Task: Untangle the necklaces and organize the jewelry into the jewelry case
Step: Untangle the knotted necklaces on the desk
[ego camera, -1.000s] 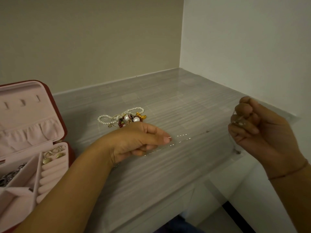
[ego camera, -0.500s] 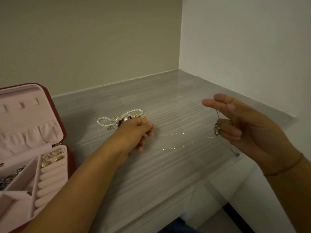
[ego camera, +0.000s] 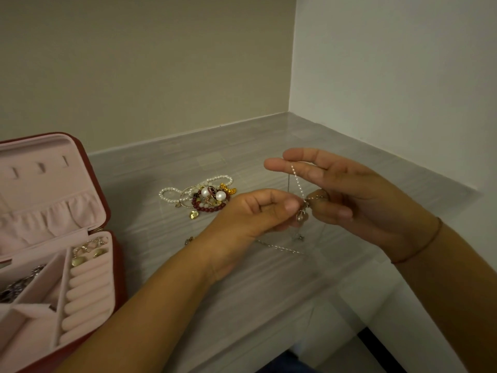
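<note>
Our two hands have come together above the worktop (ego camera: 242, 146), towards its front edge. A second ago they were well apart, with the fine chain stretched between them. Now the left hand (ego camera: 258, 211) closes its grip, thumb against forefinger, on the fine chain (ego camera: 294, 175) just above the small pendant (ego camera: 300, 216). The right hand (ego camera: 344, 189) holds two fingers straight with the chain looped over them, while its lower fingers and thumb pinch the same chain beside the pendant. A loose tail drops to the worktop below. We judge that we have gathered the slack to pick at a snag near the pendant. The heap of beaded jewelry (ego camera: 204, 197) lies nearer the back edge and the jewelry case (ego camera: 53, 189) stands open at the left edge, so most sorting remains.
</note>
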